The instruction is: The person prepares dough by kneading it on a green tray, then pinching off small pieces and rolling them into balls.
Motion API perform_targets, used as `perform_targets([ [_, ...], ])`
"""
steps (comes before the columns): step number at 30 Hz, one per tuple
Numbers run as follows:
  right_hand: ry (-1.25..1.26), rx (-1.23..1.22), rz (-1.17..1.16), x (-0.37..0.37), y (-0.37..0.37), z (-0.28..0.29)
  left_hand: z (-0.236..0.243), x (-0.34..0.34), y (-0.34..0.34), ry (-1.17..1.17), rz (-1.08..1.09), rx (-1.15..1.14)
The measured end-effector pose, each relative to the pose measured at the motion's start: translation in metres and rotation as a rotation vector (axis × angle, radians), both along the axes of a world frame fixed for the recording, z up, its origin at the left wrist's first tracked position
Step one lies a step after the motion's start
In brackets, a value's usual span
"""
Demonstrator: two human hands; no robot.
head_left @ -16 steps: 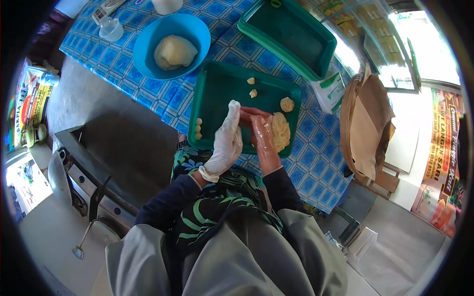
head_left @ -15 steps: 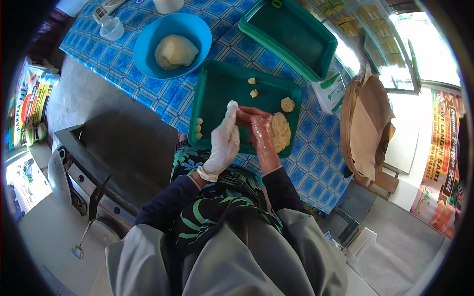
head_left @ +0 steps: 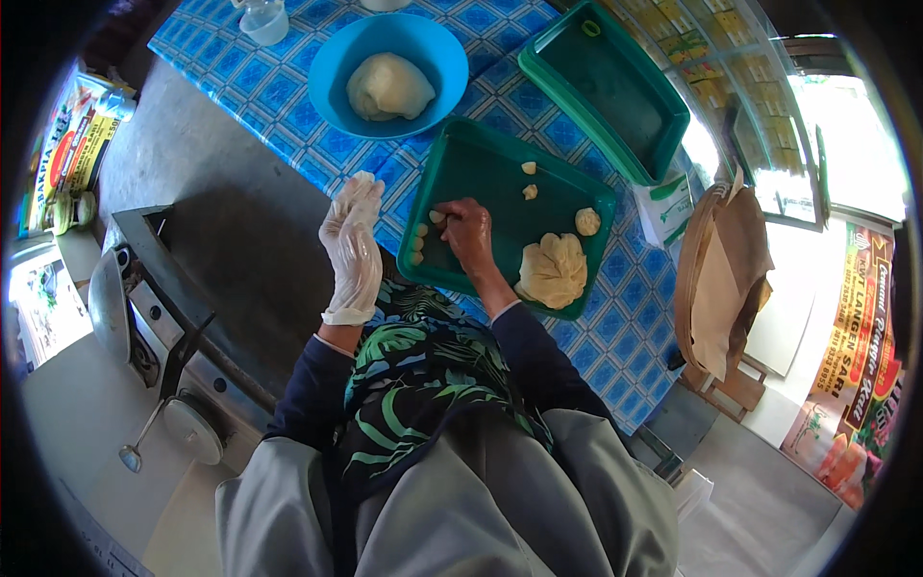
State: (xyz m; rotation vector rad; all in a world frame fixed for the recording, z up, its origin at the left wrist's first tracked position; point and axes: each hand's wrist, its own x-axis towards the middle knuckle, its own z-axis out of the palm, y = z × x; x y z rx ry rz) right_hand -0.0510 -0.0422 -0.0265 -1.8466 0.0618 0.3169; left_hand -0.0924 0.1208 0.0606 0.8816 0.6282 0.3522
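My right hand point(head_left: 468, 238), bare-looking and glossy, reaches over the left part of a green tray point(head_left: 500, 216). Its thumb and fingertips are closed on a small pale dough ball point(head_left: 437, 216). Just beside it, a short row of similar dough balls point(head_left: 418, 244) lies along the tray's left wall. My left hand point(head_left: 353, 245), in a thin white glove, is held up left of the tray with its fingers extended and nothing visible in it. At the tray's right lie a large yellowish dough mass point(head_left: 554, 271), a rounder lump point(head_left: 587, 221) and two small pieces point(head_left: 529, 168).
Behind the tray stands a blue bowl point(head_left: 332, 82) holding a big dough lump point(head_left: 389, 87). Another green tray point(head_left: 606, 91) lies at the far right, near a white packet point(head_left: 663, 210) and a round woven tray point(head_left: 700, 279). A stove point(head_left: 168, 327) is at the left.
My hands, together over the tray before, are now apart. The right has moved left and down to the row of dough balls; the left has drawn away to the left. The view has shifted.
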Motion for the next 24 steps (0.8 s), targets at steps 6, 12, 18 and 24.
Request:
perform_targets([
  [6,-0.402,-0.428,0.101,-0.007,0.026,0.001,-0.006,-0.012,0.013,-0.009,0.001,-0.100],
  [12,-0.141,-0.150,0.001,-0.007,-0.009,0.035,-0.001,-0.011,0.006,0.017,-0.070,-0.115],
  [18,-0.379,-0.670,-0.154,0.013,-0.166,0.060,0.027,-0.007,-0.042,0.024,-0.669,-0.057],
  [24,0.041,-1.024,0.177,0.031,-0.190,0.058,-0.008,-0.011,-0.144,-0.292,-1.331,0.155],
])
